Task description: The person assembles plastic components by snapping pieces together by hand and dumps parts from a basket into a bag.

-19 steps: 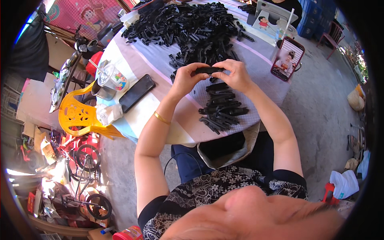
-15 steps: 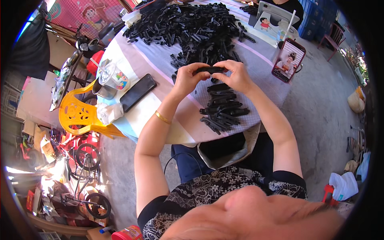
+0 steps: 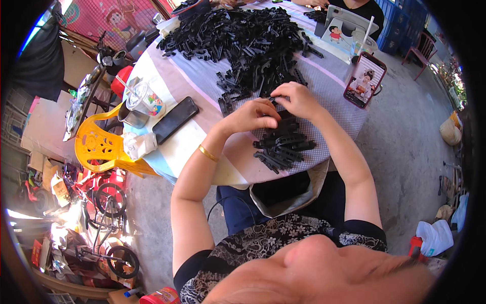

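Note:
My left hand (image 3: 254, 116) is curled over the far end of a small row of black plastic pieces (image 3: 286, 143) near the table's front edge. Its fingers and thumb are bent in, and what lies under them is hidden. Just beyond, my right hand (image 3: 299, 101) pinches at a dark piece between thumb and fingertips; most of that piece is covered. Ahead of both hands spreads a large heap of similar long black plastic pieces (image 3: 243, 38), trailing toward me.
A phone (image 3: 174, 119) lies left on the cloth-covered table (image 3: 202, 157), beside a cup with a straw (image 3: 147, 101). At right a phone (image 3: 365, 79) stands upright. An open bag (image 3: 288, 200) sits at my lap. A yellow chair (image 3: 98, 142) stands left. Other people's hands show at the far edge.
My hands have come apart from the black plastic piece they held together. The left hand has moved nearer, over the small row; the right has tipped down beside it.

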Demonstrator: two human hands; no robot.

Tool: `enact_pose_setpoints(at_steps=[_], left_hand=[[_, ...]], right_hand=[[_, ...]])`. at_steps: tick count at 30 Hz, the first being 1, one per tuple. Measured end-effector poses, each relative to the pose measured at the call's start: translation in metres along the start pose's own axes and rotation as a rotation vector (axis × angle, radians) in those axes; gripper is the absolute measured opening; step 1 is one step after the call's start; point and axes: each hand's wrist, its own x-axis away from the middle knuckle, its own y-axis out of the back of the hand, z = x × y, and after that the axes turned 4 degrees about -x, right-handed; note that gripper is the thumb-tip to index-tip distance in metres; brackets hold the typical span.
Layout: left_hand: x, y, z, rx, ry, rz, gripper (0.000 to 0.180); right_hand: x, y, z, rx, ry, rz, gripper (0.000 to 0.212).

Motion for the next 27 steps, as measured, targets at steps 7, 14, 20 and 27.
enact_pose_setpoints(at_steps=[7,14,20,27], left_hand=[[-0.013,-0.007,0.012,-0.329,0.338,-0.543,0.026],[-0.011,-0.011,0.037,-0.537,0.348,-0.549,0.028],[-0.008,-0.005,0.024,0.481,0.54,-0.625,0.02],[-0.007,-0.007,0.021,0.496,0.482,-0.538,0.008]], right_hand=[[0.001,0.003,0.012,0.077,-0.163,0.152,0.018],[0.0,-0.002,0.006,0.106,-0.074,0.002,0.016],[-0.005,-0.005,0.012,-0.341,-0.159,-0.198,0.016],[-0.005,-0.008,0.022,-0.246,0.092,-0.194,0.015]])
